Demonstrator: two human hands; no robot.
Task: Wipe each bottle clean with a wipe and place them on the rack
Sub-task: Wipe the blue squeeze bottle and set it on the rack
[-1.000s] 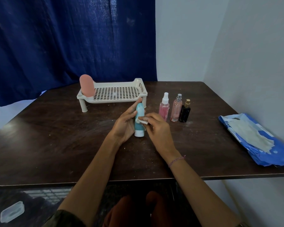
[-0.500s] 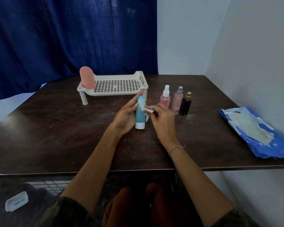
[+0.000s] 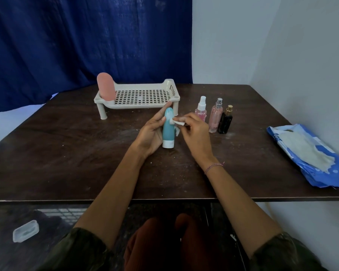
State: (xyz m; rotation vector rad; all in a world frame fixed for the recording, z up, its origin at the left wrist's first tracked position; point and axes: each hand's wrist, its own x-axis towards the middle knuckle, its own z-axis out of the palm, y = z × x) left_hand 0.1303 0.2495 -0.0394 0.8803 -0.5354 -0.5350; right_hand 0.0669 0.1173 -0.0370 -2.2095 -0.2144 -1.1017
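Note:
A teal bottle with a white cap at its bottom stands upright at the table's middle, held from the left by my left hand. My right hand pinches a small white wipe against the bottle's upper right side. Behind them sits a beige perforated rack with a pink bottle standing on its left end. To the right stand a pink spray bottle with a white top, a pink one with a silver top and a black one with a gold top.
A blue pack of wipes lies open at the table's right edge, near the white wall. A dark blue curtain hangs behind the table. A clear plastic lid lies on the floor at lower left.
My right hand has shifted the wipe up along the teal bottle's upper side. The left hand keeps holding the bottle upright. The camera has tilted a little.

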